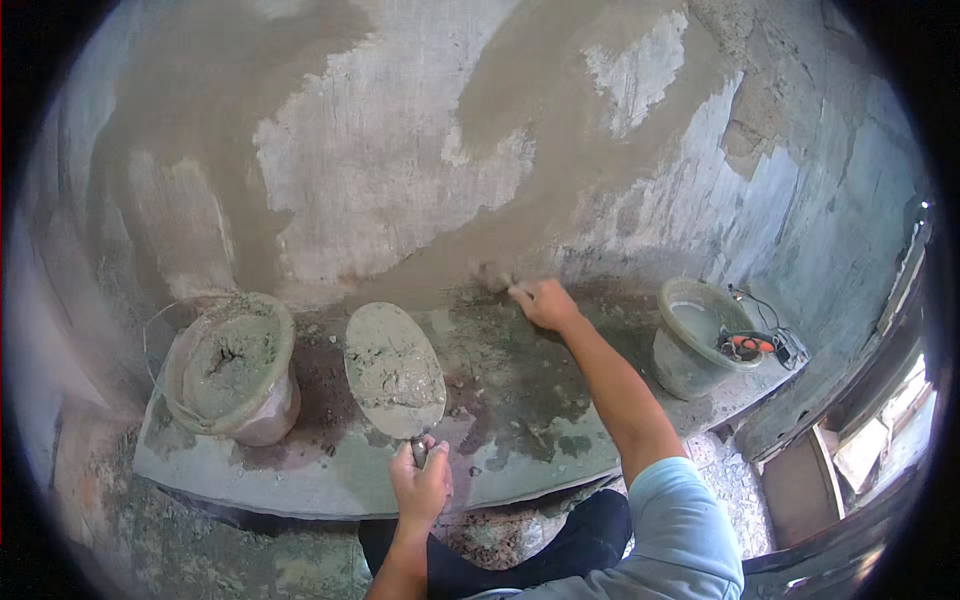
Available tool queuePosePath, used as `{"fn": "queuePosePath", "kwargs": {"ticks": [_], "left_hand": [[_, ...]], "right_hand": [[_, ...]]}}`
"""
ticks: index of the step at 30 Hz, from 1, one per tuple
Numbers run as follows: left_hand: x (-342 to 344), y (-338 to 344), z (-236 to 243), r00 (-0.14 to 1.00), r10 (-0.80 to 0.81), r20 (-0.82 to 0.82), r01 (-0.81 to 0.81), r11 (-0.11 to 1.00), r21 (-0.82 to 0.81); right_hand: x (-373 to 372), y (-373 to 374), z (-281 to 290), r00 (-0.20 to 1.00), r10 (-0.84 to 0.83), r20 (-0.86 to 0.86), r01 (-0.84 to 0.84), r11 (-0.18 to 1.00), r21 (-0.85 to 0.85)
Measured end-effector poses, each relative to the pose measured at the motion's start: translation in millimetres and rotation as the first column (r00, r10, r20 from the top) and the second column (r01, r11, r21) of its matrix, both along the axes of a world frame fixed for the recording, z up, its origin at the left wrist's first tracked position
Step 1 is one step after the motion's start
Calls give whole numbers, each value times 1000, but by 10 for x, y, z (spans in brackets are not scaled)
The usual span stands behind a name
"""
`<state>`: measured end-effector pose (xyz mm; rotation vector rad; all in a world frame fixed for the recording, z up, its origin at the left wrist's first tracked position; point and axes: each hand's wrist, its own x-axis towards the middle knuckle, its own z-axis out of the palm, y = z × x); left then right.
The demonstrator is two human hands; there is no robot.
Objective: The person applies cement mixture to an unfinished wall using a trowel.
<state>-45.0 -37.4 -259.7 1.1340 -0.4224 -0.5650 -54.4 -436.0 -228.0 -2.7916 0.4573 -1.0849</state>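
Note:
My left hand (420,478) grips the handle of a large oval trowel (392,335), which holds grey wet mortar out over the ledge. My right hand (543,302) is closed on the handle of a smaller trowel (493,278), whose blurred blade is against the low part of the wall, where a band of damp plaster (420,275) shows. The plastered wall (390,120) has darker smeared areas among pale, scraped patches. To the left stands a bucket (230,355) full of grey mortar.
The concrete ledge (530,440) runs along the wall. At its right stands a bucket (690,355) of cloudy liquid, with an orange-handled tool (745,343) and a cable at its rim. Below are a rubble-strewn floor (250,540) and, far right, boards (800,490) near a bright opening.

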Motion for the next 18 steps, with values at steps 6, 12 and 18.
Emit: {"fn": "queuePosePath", "kwargs": {"ticks": [6, 12, 18], "left_hand": [[-10, -50, 82, 995, -48, 87, 41, 996, 78], [26, 5, -4, 997, -29, 73, 24, 998, 66], [15, -8, -32, 989, -37, 141, 22, 994, 112]], "right_hand": [[-156, 512, 366, 980, 141, 139, -156, 982, 108], [-427, 1401, 1129, 921, 381, 86, -355, 908, -222], [-500, 1688, 1453, 896, 444, 16, -402, 826, -395]]}}
